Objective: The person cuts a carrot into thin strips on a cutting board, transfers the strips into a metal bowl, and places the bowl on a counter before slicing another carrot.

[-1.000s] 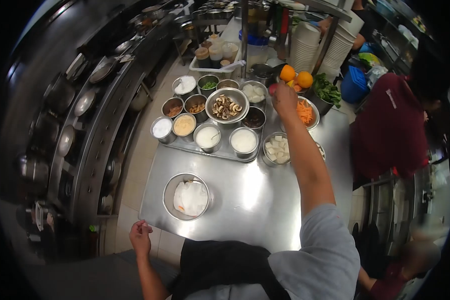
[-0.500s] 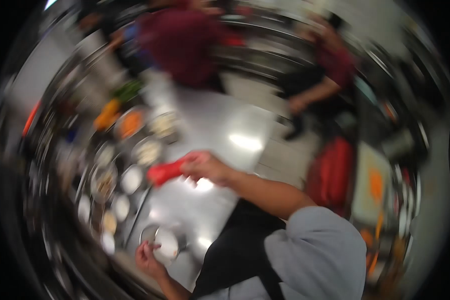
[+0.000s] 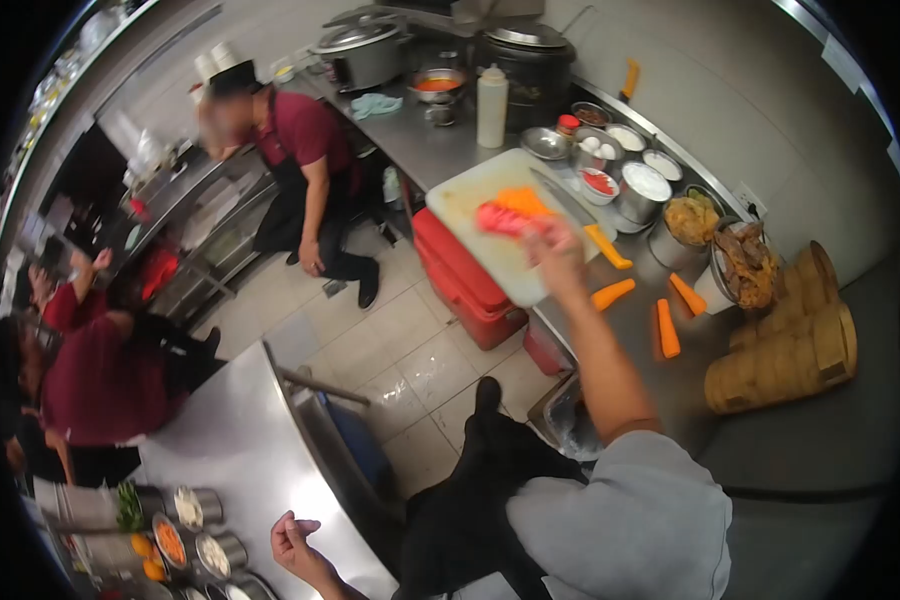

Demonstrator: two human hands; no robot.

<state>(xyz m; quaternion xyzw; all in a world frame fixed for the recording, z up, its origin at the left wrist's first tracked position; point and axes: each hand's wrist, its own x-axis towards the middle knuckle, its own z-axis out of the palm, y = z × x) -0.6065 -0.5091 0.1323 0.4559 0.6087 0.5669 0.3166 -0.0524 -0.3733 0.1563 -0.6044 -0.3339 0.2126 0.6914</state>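
My right hand (image 3: 555,250) reaches out over the white cutting board (image 3: 460,205), closed round one end of a red, elongated, lumpy thing (image 3: 505,219). Motion smears it, and I cannot tell its kind. Behind it in this view lies a pile of cut carrot (image 3: 523,199). A knife with an orange handle (image 3: 607,246) rests along the board's right side. My left hand (image 3: 300,548) hovers at the edge of the steel table (image 3: 240,420), fingers curled in with nothing visible in them.
Several carrot pieces (image 3: 667,328) lie on the right counter, near stacked bamboo steamers (image 3: 785,360). Bowls of ingredients and a squeeze bottle (image 3: 491,108) stand behind the board. A red cooler box (image 3: 460,270) is below. One co-worker (image 3: 300,150) sits ahead; another (image 3: 110,380) is at left.
The view has swung right, from the steel table to the counter. My right hand has carried the red thing over to the cutting board. My left hand is no longer over the white bowl.
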